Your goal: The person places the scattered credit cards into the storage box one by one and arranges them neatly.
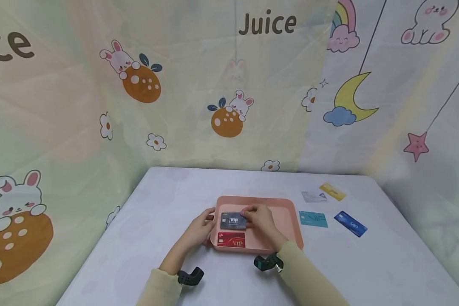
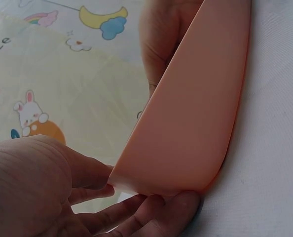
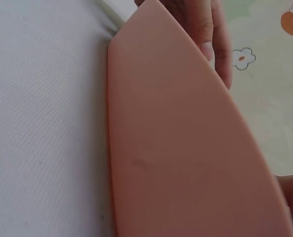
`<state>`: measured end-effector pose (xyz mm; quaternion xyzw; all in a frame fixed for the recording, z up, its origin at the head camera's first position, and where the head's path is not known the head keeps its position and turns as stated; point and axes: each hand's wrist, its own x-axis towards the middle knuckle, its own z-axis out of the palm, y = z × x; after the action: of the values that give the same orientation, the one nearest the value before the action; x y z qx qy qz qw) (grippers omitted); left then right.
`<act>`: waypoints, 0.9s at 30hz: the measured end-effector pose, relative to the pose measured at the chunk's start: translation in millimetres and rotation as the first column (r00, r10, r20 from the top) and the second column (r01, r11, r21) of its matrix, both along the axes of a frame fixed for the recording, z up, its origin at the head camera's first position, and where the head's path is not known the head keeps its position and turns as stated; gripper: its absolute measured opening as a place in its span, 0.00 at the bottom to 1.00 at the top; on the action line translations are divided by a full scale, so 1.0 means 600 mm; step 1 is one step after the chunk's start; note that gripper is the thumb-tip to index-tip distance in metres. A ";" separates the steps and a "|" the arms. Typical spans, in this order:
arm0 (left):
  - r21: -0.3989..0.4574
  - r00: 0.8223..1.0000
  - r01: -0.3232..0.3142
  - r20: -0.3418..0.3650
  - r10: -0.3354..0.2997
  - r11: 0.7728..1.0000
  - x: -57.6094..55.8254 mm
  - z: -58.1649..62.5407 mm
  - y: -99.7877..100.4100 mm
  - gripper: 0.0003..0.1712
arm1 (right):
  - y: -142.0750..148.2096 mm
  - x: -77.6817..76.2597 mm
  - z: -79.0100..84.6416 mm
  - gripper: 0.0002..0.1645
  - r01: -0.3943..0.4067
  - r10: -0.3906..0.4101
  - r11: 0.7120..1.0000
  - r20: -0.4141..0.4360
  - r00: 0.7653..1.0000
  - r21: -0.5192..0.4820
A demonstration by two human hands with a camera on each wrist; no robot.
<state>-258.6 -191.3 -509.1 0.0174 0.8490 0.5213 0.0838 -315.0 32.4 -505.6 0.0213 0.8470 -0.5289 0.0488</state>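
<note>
My left hand (image 1: 198, 230) grips the smooth, rounded pink tray (image 1: 284, 214); my right hand (image 1: 261, 218) pinches a thin grey card (image 1: 232, 221) inside it, just beyond the red card (image 1: 231, 239). The white counter (image 1: 157, 206) stands before creased, cartoon-printed fabric (image 1: 191, 51).

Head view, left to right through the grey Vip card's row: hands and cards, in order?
Left hand → grey Vip card → right hand → teal card → blue card.
</note>
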 end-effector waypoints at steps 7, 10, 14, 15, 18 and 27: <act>0.001 1.000 0.003 -0.006 -0.003 1.000 0.001 0.003 0.000 0.29 | -0.003 0.005 -0.003 0.07 -0.022 0.021 1.000 -0.025 0.999 -0.021; 0.002 1.000 -0.001 -0.001 0.001 1.000 0.002 0.003 0.001 0.29 | -0.006 0.007 -0.003 0.06 -0.027 0.027 0.999 -0.048 0.999 -0.017; 0.004 1.000 -0.008 0.006 0.008 1.000 0.002 0.005 0.002 0.29 | -0.007 0.010 -0.003 0.05 -0.026 0.026 1.000 -0.075 0.997 0.007; 0.004 1.000 -0.010 0.006 0.010 1.000 0.002 0.005 0.002 0.29 | -0.006 0.010 -0.002 0.05 -0.024 0.025 1.000 -0.084 0.996 0.014; 0.001 1.000 -0.017 0.010 0.017 1.000 0.002 0.007 0.002 0.29 | -0.006 0.011 -0.001 0.05 -0.023 0.030 0.998 -0.118 0.993 0.054; -0.004 1.000 -0.010 0.003 0.010 1.000 0.001 0.006 0.002 0.29 | 0.000 0.013 -0.004 0.05 -0.010 0.040 0.986 -0.175 0.984 0.166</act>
<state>-258.0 -189.8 -505.5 0.0122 0.8501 0.5200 0.0823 -307.3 32.2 -507.9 -0.0326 0.8889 -0.4564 -0.0223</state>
